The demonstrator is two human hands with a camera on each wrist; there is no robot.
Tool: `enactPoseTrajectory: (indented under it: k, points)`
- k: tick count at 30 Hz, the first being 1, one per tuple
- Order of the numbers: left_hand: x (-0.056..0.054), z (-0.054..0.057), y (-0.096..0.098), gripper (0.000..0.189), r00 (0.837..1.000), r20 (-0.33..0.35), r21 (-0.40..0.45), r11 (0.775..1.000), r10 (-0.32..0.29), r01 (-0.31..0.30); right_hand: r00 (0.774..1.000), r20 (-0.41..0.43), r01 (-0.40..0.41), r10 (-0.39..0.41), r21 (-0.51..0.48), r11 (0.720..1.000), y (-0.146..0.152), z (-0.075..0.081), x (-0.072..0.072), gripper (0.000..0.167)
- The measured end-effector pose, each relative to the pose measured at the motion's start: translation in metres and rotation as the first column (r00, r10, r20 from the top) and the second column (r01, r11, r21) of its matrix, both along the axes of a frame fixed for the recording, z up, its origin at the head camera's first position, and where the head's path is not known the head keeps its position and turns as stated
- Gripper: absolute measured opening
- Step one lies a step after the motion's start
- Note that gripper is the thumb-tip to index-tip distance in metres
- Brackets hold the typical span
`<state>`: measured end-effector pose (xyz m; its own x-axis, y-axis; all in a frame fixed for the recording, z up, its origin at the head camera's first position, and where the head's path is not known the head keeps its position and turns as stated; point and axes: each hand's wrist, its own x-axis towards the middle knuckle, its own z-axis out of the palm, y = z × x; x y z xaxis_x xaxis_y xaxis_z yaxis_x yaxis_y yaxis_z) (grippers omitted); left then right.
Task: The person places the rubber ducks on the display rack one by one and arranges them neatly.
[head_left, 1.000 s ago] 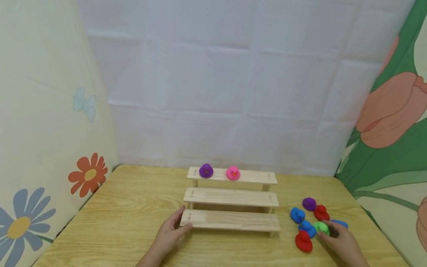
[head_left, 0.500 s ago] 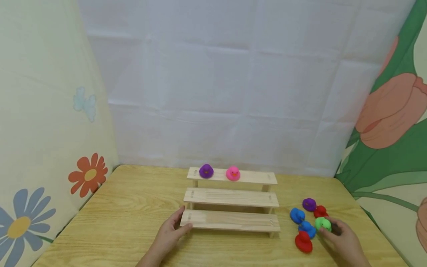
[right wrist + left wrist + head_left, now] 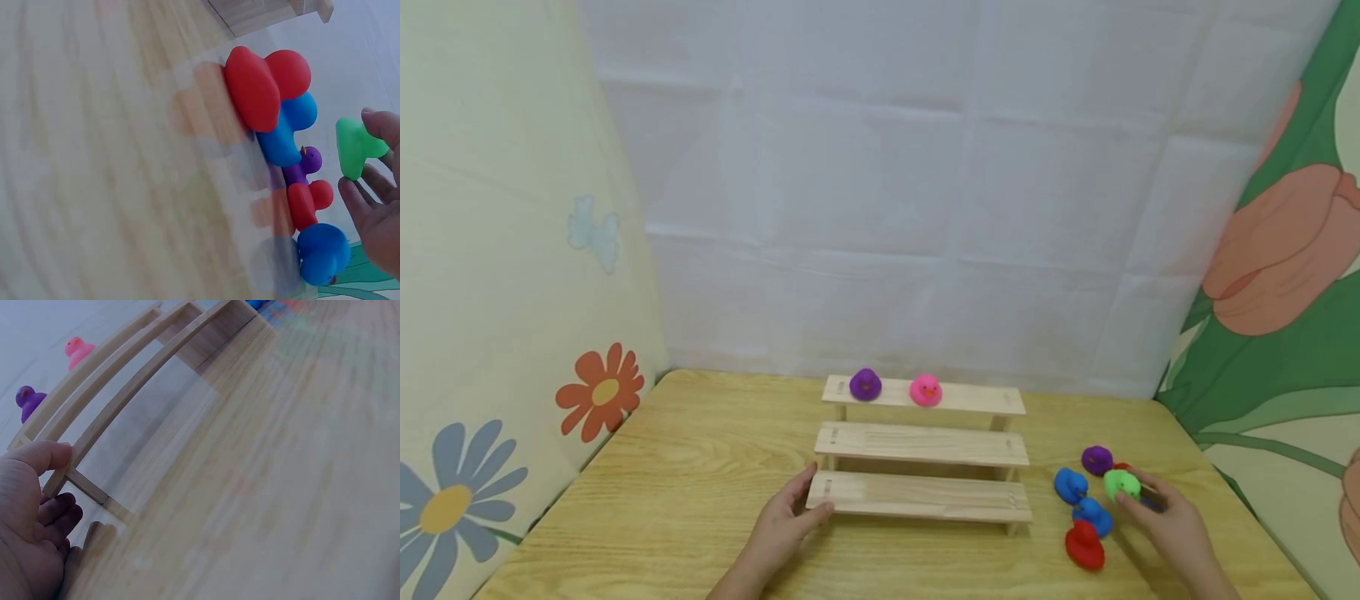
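Note:
At the front left corner of a three-step wooden shelf (image 3: 917, 496), my left hand (image 3: 778, 529) grips the end of the lowest board. Its thumb lies on the board and the fingers curl beside and below, as the left wrist view shows. My right hand (image 3: 1176, 533) pinches a green rubber duck (image 3: 1122, 485) between thumb and fingers. In the right wrist view that green duck (image 3: 356, 147) is held up off the table. A purple duck (image 3: 866, 385) and a pink duck (image 3: 926, 390) sit on the top board.
Around my right hand stand other ducks on the wooden table (image 3: 700, 467): a purple duck (image 3: 1097, 460), two blue ones left of the green duck, and a red duck (image 3: 1085, 546) in front. Another red duck (image 3: 306, 203) and a blue duck (image 3: 323, 253) are mostly hidden in the head view.
My right hand has picked up the green duck and raised it, moving slightly away from me, so it now covers most of the rear red duck. The left hand stays on the shelf.

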<state>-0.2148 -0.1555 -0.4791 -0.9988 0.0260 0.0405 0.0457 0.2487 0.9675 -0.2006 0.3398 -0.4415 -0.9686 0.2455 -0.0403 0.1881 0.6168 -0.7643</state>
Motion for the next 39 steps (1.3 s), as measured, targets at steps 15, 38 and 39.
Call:
enactPoseTrajectory:
  k: [15,38,39]
  points:
    - [0.002,-0.002,-0.002,0.074,1.0,-0.005,-0.002,1.0,-0.003,0.003,0.993,-0.064,-0.1,0.095,-0.084,0.991,-0.032,0.031,-0.022,0.072]
    - [0.001,-0.002,-0.002,0.074,1.0,-0.007,-0.004,1.0,-0.009,0.009,0.927,-0.25,-0.307,0.281,-0.072,0.949,-0.084,0.066,-0.061,0.055]
    - [0.001,-0.002,-0.002,0.074,1.0,-0.005,-0.006,1.0,-0.008,0.008,0.923,-0.256,-0.315,0.288,-0.069,0.947,-0.086,0.067,-0.063,0.054]
